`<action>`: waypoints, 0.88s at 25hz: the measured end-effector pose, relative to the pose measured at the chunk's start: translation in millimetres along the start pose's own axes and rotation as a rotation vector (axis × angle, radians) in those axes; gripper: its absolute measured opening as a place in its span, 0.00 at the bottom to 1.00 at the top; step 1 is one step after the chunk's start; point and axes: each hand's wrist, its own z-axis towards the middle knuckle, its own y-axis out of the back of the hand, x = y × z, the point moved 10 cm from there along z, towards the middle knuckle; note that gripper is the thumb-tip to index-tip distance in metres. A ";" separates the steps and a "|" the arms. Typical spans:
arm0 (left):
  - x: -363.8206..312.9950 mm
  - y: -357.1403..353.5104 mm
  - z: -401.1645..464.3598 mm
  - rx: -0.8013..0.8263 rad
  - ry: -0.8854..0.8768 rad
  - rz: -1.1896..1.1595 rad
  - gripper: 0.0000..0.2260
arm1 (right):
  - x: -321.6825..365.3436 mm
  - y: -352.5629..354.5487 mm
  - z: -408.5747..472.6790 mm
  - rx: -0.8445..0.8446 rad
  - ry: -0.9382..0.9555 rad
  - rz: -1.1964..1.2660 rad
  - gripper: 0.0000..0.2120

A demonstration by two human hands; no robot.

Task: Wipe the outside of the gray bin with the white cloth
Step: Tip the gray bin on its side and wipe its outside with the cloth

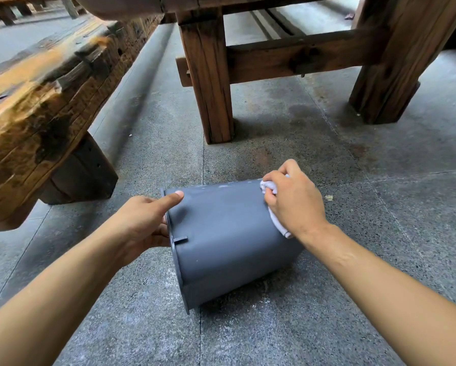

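From my remote seat, the biggest thing is the heavy wooden table (287, 56) at twelve o'clock, with a rough timber bench (36, 101) at ten o'clock; neither carries anything for this task. Below them the stone floor (353, 180) holds the gray bin (227, 241), which lies on its side at six o'clock, rim toward nine o'clock and base toward three. I think it is laid down so the wall can be reached all around. My left hand (145, 223) grasps the rim, thumb flat on the outer wall and fingers curled inside, probably to stop the bin from rolling. My right hand (295, 202) is clenched around the bunched white cloth (270, 187) and presses it on the wall near the base, at about two o'clock of the bin. Pale specks on the wall suggest the wiping is not finished.
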 end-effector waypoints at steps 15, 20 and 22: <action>6.7 -1.3 2.6 0.027 0.092 -0.202 0.13 | -102.1 -0.9 -1.1 0.058 -0.339 -0.027 0.07; 24.8 -7.8 -0.9 0.071 0.275 -0.336 0.23 | -129.9 2.1 -18.1 0.082 -0.420 -0.037 0.07; 27.5 -16.9 -4.0 0.099 0.304 -0.352 0.27 | -137.5 15.0 -24.8 -0.009 -0.454 -0.034 0.07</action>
